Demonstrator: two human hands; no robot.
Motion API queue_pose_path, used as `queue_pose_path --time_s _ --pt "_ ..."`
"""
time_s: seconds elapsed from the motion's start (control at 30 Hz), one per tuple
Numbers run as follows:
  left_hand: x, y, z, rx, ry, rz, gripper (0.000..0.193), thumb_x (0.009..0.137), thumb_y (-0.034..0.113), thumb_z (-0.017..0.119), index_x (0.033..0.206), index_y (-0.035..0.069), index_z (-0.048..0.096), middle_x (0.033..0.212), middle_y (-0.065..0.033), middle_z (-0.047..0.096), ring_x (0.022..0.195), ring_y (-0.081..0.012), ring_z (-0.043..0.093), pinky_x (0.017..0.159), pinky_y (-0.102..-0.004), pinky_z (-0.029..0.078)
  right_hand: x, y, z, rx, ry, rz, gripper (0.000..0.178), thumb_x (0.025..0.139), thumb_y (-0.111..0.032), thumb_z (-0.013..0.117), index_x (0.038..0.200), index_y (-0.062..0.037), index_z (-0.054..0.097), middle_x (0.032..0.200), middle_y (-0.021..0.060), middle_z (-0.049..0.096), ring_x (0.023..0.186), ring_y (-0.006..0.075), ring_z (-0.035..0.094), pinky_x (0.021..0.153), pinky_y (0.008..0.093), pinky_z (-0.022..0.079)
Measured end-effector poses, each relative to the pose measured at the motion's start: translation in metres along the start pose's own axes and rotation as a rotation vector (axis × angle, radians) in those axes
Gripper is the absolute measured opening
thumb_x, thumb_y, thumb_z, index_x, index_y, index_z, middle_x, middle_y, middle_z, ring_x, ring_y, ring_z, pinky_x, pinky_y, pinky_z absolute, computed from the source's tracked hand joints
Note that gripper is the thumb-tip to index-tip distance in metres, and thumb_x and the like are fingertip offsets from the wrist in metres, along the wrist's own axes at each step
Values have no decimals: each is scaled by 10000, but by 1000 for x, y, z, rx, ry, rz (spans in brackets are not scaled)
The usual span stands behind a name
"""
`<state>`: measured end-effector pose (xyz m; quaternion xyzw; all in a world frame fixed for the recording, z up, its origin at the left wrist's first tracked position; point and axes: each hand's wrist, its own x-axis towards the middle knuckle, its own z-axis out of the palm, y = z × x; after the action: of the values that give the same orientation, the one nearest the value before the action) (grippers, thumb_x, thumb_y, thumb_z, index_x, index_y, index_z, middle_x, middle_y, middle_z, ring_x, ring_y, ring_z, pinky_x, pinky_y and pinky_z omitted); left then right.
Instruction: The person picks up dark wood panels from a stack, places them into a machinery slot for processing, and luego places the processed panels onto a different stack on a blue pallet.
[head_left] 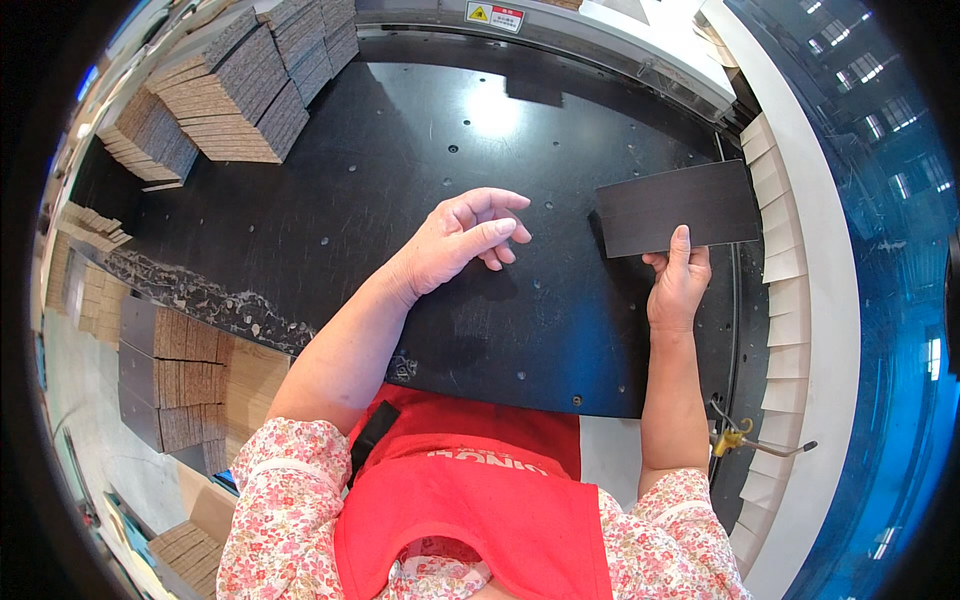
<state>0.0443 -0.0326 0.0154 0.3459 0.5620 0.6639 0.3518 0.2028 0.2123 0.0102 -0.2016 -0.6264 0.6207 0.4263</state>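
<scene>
A dark, flat rectangular board (pixel 677 203) is pinched at its near edge by my right hand (pixel 679 275), thumb on top and fingers underneath. The board lies over the right side of the black table (pixel 400 200), close to the white strips along the edge. My left hand (pixel 468 232) hovers over the middle of the table, fingers loosely curled and apart, with nothing in it. Whether the board touches the table surface is hard to tell.
Stacks of chipboard pieces (pixel 235 100) stand at the table's far left. More chipboard stacks (pixel 175 375) sit lower, beyond the left edge. White overlapping strips (pixel 785 300) line the right edge, near a yellow valve (pixel 730 438). A white machine beam (pixel 640 60) crosses the back.
</scene>
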Motion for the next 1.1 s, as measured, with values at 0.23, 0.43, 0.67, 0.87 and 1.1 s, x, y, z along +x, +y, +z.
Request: queue_pose_path --time_s 0.23,0.43,0.67,0.87,1.1 --pt "-1 1 1 -4 2 -7 418 971 309 578 1307 62 551 1046 -83 656 851 -109 633 783 -262 541 1 5 -5 -69 8 -83 247 1001 -275 580 961 -33 602 849 47 636 685 109 587 631 252 501" --pt "-1 2 1 -8 4 -14 415 967 297 583 1305 59 550 1045 -86 656 850 -112 635 783 -263 542 -2 5 -8 -357 -13 -258 199 984 -174 597 1013 22 615 944 71 626 781 149 603 712 295 509" --pt "-1 2 1 -8 5 -22 419 965 295 584 1303 51 548 1041 -88 657 854 -112 639 787 -261 539 1 2 -3 -809 -254 -797 269 822 24 631 1090 16 612 1129 153 642 1025 339 587 927 413 476" --pt "-1 4 1 -10 3 -36 445 961 302 586 1321 48 532 1050 -98 653 861 -122 643 793 -266 539 -4 -3 5 -891 -309 -824 298 693 53 703 981 -5 656 1093 110 668 1011 309 603 889 395 502" --pt "-1 3 1 -5 4 -41 494 948 321 602 1333 24 517 1086 -112 635 885 -142 645 803 -283 545 -8 -8 12 -923 -354 -828 255 648 37 740 892 -1 675 1059 84 675 991 290 606 865 383 519"
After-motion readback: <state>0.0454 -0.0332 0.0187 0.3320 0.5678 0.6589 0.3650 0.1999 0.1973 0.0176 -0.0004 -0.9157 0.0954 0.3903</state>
